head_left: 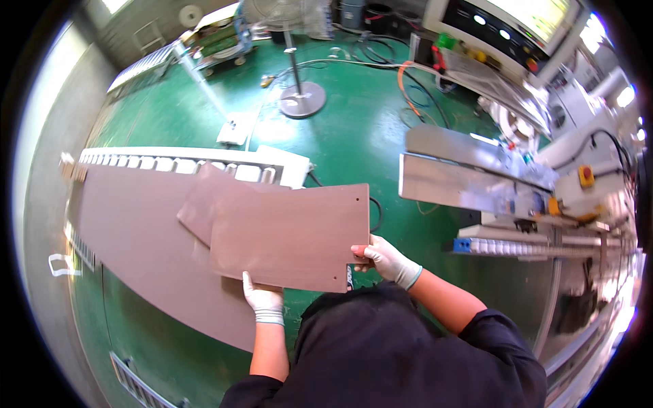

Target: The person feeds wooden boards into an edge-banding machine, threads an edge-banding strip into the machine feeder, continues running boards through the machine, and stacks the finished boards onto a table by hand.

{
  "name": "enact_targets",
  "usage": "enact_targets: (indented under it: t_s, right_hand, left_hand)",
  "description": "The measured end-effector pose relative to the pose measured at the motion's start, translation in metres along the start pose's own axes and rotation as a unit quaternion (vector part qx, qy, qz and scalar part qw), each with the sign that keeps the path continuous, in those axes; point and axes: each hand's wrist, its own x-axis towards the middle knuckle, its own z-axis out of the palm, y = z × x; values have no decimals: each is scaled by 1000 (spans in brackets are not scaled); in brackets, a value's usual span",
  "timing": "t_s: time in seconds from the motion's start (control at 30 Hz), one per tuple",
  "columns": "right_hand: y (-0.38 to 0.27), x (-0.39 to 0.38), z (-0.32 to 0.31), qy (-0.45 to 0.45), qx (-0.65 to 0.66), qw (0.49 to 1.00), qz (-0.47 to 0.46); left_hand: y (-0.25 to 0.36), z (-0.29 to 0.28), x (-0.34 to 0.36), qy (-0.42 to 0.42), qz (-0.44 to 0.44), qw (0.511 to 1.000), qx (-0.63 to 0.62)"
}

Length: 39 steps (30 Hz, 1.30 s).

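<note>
Both my gloved hands grip a flat brown panel (292, 234) in front of my body. It has small holes near its right corners and a notch in its right edge. My left hand (262, 298) holds the near edge, thumb on top, its fingers hidden beneath. At the notch, my right hand (386, 260) is closed on the panel's right edge, with a red-tipped thumb on top. Behind and partly under this panel lies another brown sheet (197, 211). Both overlap a long brown board (146, 231) that stretches off to the left.
A white-framed roller conveyor (183, 165) runs along the board's far side. Beyond it, a fan stand's round base (302, 100) rests on the green floor (360, 129). Cables cross the floor. To the right are a metal chute (462, 180) and machinery with a red stop button (586, 177).
</note>
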Motion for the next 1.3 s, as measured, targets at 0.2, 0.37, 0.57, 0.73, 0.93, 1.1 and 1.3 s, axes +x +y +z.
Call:
enact_targets:
  t_s: [0.2,0.37,0.57,0.73,0.93,1.1,1.3]
  right_hand:
    - [23,-63,-68,106,109,979,-134]
    - [51,-175,-116,271,207,914,-221]
    - [195,-209,-114,479,393,717,-319]
    - [253,-210,-71,638,519,504,-264]
    - [301,-210,-89,696,481,436,-307]
    - [238,-250,-125,649,528,452,-308]
    - [197,-258,-174,654,538,443,-294]
  left_hand:
    - [-56,23,34,-102,-130,984,64]
    - [-136,104,38,-270,-302,880,248]
    - [-249,147,37,-406,-397,687,454]
    - [-321,143,33,-484,-378,538,578]
    - [-325,170,36,-447,-502,357,649]
    - [-352,219,48,-543,-156,509,649]
    - [-400,252,79,-606,297,155,722]
